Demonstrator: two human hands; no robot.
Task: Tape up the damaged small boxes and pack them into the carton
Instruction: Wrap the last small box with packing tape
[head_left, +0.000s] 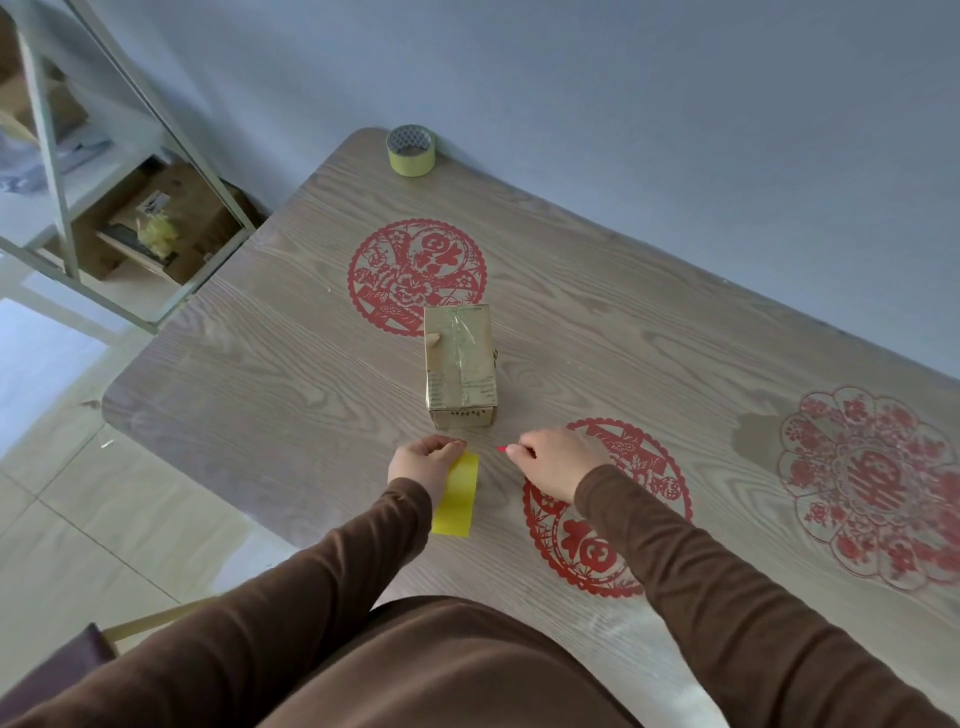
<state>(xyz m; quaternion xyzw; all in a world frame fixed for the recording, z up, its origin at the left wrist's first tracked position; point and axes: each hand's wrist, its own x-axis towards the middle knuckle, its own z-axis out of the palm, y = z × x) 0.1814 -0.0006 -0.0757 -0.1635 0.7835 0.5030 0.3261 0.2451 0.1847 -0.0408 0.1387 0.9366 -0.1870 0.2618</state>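
The carton cannot be picked out with any certainty; brown cardboard shapes lie blurred under the metal shelf (62, 171) at the far left, and what they are is unclear; the red item in the right hand (556, 460) shows only as a small tip, too little to name. On the wood-grain table (260, 374) the small box (460, 364), already wrapped in clear tape, stands just beyond both hands, apart from them; the left hand (423, 460) pinches the top of a yellow tape strip (457, 493), which hangs toward the body; the right hand's fingers curl round the red item. Red paper-cut decals (415, 275) lie flat under the scene; a tape roll (410, 150) sits at the far edge, well apart.
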